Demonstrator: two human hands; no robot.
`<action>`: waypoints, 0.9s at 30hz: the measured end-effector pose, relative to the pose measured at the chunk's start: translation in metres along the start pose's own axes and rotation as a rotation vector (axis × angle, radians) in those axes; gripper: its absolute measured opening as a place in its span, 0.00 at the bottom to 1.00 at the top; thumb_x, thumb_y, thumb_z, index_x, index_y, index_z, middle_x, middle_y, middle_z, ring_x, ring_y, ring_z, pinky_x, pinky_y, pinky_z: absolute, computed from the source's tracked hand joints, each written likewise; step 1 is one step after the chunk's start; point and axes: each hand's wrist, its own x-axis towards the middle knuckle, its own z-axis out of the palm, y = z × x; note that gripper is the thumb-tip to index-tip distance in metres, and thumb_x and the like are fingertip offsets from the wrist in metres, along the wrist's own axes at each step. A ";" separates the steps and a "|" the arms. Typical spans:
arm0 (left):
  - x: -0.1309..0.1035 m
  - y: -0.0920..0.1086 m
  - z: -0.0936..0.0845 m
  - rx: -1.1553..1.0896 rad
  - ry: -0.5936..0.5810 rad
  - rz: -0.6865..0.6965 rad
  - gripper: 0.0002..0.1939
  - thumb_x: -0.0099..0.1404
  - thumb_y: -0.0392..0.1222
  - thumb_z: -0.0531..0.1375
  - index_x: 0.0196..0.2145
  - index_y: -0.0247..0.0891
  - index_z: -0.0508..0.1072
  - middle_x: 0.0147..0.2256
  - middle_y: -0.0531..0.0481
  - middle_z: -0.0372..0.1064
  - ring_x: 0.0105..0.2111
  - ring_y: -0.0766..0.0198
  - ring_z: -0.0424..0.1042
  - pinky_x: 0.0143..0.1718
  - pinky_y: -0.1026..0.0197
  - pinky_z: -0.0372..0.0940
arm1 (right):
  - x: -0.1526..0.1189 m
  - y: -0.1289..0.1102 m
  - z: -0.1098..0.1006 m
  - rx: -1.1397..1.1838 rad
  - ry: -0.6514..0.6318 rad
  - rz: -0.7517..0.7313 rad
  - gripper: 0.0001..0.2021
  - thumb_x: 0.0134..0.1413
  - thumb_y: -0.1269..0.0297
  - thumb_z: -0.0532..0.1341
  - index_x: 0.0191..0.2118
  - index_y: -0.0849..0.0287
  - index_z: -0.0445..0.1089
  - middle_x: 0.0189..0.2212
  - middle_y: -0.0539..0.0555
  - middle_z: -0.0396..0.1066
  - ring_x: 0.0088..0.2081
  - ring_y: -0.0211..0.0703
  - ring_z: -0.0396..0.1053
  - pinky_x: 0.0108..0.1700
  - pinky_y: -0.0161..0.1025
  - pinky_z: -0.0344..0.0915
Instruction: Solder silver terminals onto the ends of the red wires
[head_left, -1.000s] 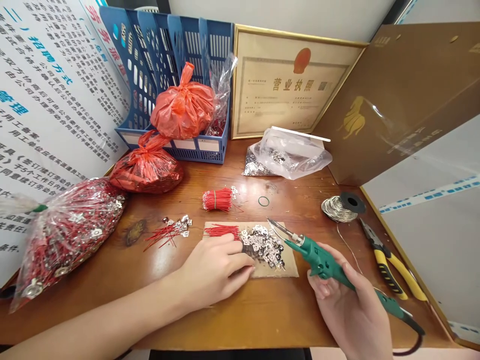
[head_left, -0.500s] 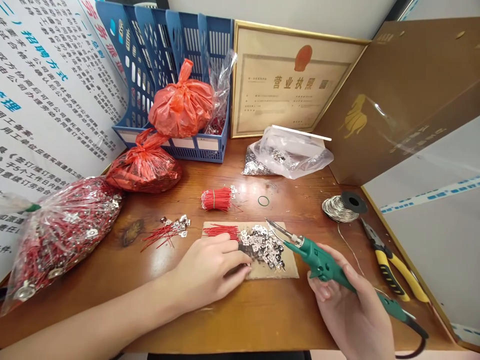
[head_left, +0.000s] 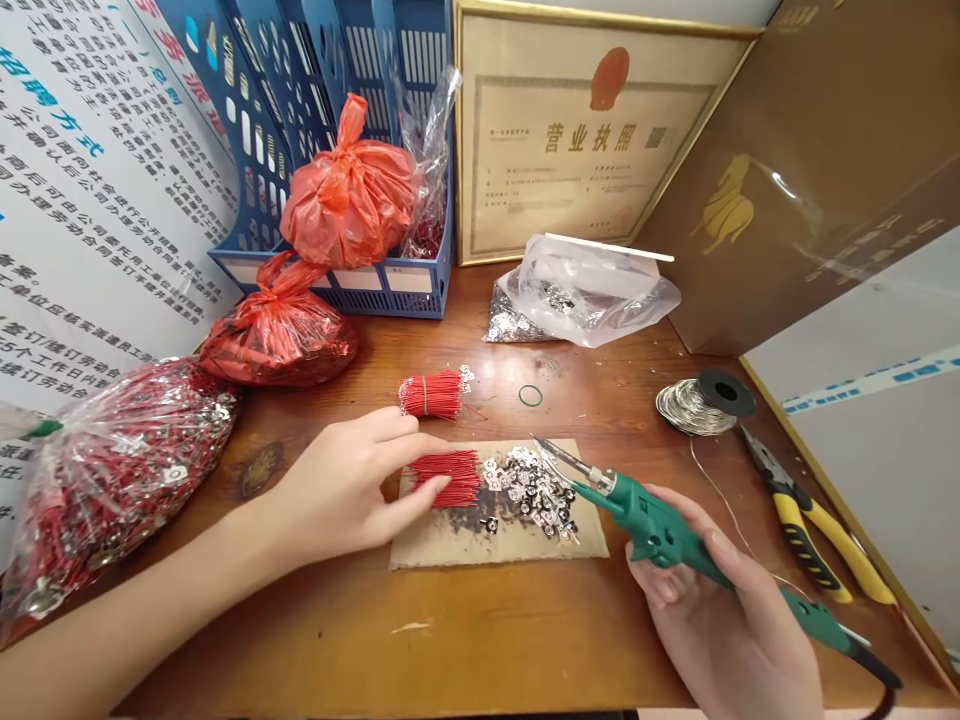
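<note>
My right hand [head_left: 724, 600] is wrapped around a green soldering iron [head_left: 667, 535]. Its metal tip points up and left, over the right part of a cardboard piece [head_left: 442, 548]. Thumb and fingers apart, my left hand [head_left: 352, 485] reaches over the cardboard's left edge. Its fingertips are at a row of short red wires [head_left: 457, 478]; whether they touch them I cannot tell. Right of the wires lies a pile of small metal tabs [head_left: 536, 490]. One single tab [head_left: 489, 523] lies apart on a dark, smudged patch.
Behind the cardboard are a banded bundle of red wires [head_left: 433, 394] and a green rubber band [head_left: 530, 395]. A solder wire spool [head_left: 697, 402] and pliers [head_left: 806, 525] lie right. Filled bags [head_left: 127, 470] line the left, before a blue file rack [head_left: 337, 290]. A clear bag [head_left: 585, 295] lies behind.
My left hand has moved left from the dark patch to the red wires, its fingers spreading. The single tab shows there now. The loose wired tabs at left are now hidden. The view has shifted slightly.
</note>
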 end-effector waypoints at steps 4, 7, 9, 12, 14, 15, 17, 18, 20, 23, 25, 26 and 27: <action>-0.009 -0.013 0.006 -0.014 0.017 -0.026 0.06 0.75 0.41 0.64 0.44 0.40 0.82 0.32 0.51 0.74 0.31 0.63 0.71 0.33 0.61 0.62 | 0.000 -0.001 0.000 -0.014 0.011 0.000 0.22 0.47 0.48 0.78 0.45 0.57 0.87 0.35 0.59 0.78 0.24 0.35 0.62 0.25 0.34 0.67; -0.015 -0.012 0.016 -0.037 0.028 -0.056 0.06 0.76 0.40 0.64 0.43 0.40 0.82 0.31 0.52 0.75 0.31 0.63 0.71 0.33 0.61 0.63 | 0.000 -0.002 0.000 -0.029 0.008 -0.008 0.22 0.50 0.48 0.76 0.46 0.57 0.87 0.37 0.61 0.79 0.24 0.36 0.63 0.25 0.35 0.67; -0.017 -0.009 0.020 -0.036 0.038 -0.060 0.06 0.76 0.40 0.64 0.43 0.40 0.82 0.32 0.52 0.76 0.31 0.63 0.70 0.33 0.61 0.62 | 0.000 -0.002 -0.001 -0.046 0.005 -0.016 0.21 0.50 0.48 0.76 0.46 0.57 0.87 0.36 0.62 0.79 0.24 0.36 0.62 0.25 0.35 0.67; -0.018 -0.007 0.023 -0.029 0.050 -0.062 0.07 0.76 0.39 0.63 0.42 0.40 0.82 0.32 0.53 0.76 0.30 0.63 0.70 0.33 0.60 0.61 | -0.001 -0.002 -0.002 -0.063 -0.018 -0.014 0.21 0.51 0.48 0.76 0.46 0.56 0.87 0.38 0.63 0.79 0.24 0.37 0.63 0.25 0.36 0.67; -0.018 -0.006 0.023 -0.025 0.047 -0.067 0.08 0.77 0.38 0.62 0.42 0.39 0.82 0.32 0.53 0.76 0.31 0.63 0.70 0.35 0.60 0.62 | -0.002 -0.002 -0.002 -0.071 -0.027 -0.015 0.21 0.51 0.48 0.76 0.47 0.55 0.87 0.40 0.63 0.80 0.25 0.37 0.63 0.25 0.36 0.67; -0.018 -0.006 0.024 -0.026 0.045 -0.069 0.08 0.77 0.38 0.61 0.42 0.39 0.82 0.32 0.53 0.76 0.31 0.63 0.71 0.36 0.59 0.62 | -0.002 -0.002 -0.002 -0.076 -0.022 -0.019 0.21 0.50 0.48 0.76 0.46 0.56 0.87 0.40 0.63 0.80 0.25 0.37 0.62 0.24 0.35 0.67; -0.018 -0.006 0.024 -0.040 0.048 -0.073 0.08 0.77 0.37 0.61 0.41 0.39 0.81 0.32 0.53 0.76 0.31 0.63 0.70 0.36 0.60 0.61 | -0.001 -0.001 0.000 -0.078 -0.003 -0.034 0.22 0.48 0.47 0.77 0.45 0.56 0.87 0.39 0.63 0.79 0.24 0.36 0.62 0.24 0.35 0.67; -0.017 -0.006 0.025 -0.056 0.052 -0.076 0.08 0.77 0.37 0.61 0.41 0.39 0.81 0.31 0.53 0.76 0.31 0.64 0.70 0.35 0.60 0.61 | -0.001 -0.001 0.001 -0.078 0.007 -0.039 0.22 0.48 0.47 0.77 0.44 0.55 0.87 0.38 0.62 0.79 0.24 0.36 0.62 0.24 0.35 0.66; -0.017 -0.006 0.026 -0.096 0.061 -0.087 0.08 0.76 0.37 0.61 0.39 0.39 0.81 0.30 0.54 0.74 0.30 0.64 0.69 0.34 0.62 0.60 | 0.000 0.000 0.002 -0.084 0.009 -0.036 0.21 0.49 0.47 0.77 0.45 0.55 0.87 0.38 0.62 0.79 0.24 0.36 0.62 0.25 0.35 0.66; -0.015 -0.007 0.027 -0.129 0.080 -0.099 0.08 0.75 0.37 0.62 0.39 0.39 0.80 0.29 0.54 0.73 0.30 0.65 0.68 0.33 0.63 0.59 | 0.000 -0.001 0.003 -0.098 -0.011 -0.040 0.21 0.50 0.46 0.76 0.45 0.54 0.87 0.36 0.61 0.78 0.25 0.37 0.61 0.24 0.35 0.66; -0.015 -0.007 0.027 -0.122 0.079 -0.093 0.08 0.75 0.37 0.61 0.39 0.39 0.80 0.30 0.54 0.74 0.30 0.65 0.68 0.34 0.63 0.59 | -0.001 -0.002 0.003 -0.099 -0.021 -0.044 0.20 0.49 0.47 0.76 0.44 0.54 0.87 0.36 0.62 0.79 0.24 0.37 0.61 0.24 0.36 0.65; -0.014 -0.007 0.027 -0.114 0.073 -0.090 0.08 0.75 0.36 0.61 0.38 0.39 0.80 0.30 0.54 0.74 0.30 0.65 0.68 0.34 0.63 0.60 | -0.001 -0.002 0.004 -0.097 -0.021 -0.047 0.20 0.49 0.47 0.76 0.44 0.54 0.87 0.37 0.62 0.79 0.24 0.37 0.61 0.24 0.36 0.65; -0.014 -0.007 0.027 -0.106 0.064 -0.089 0.08 0.75 0.37 0.61 0.38 0.39 0.80 0.31 0.54 0.75 0.31 0.65 0.69 0.34 0.63 0.60 | -0.001 -0.003 0.004 -0.097 -0.018 -0.044 0.20 0.49 0.47 0.76 0.44 0.53 0.87 0.37 0.63 0.79 0.24 0.37 0.61 0.24 0.36 0.66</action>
